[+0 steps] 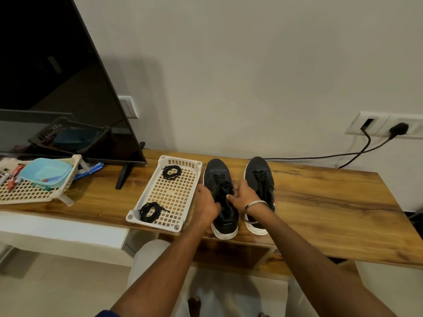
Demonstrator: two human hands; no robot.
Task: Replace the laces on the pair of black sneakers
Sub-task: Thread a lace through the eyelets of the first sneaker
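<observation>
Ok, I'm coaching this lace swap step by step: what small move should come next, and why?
Probably pull the knot loose on the left sneaker. Both hands, left hand and right hand, are already at its laces, which are still threaded, as are the right sneaker laces. The two lace bundles wait in the white tray.

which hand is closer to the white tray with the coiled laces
Left. The left hand sits at the white tray's right edge; the right hand is farther right, past the sneaker.
</observation>
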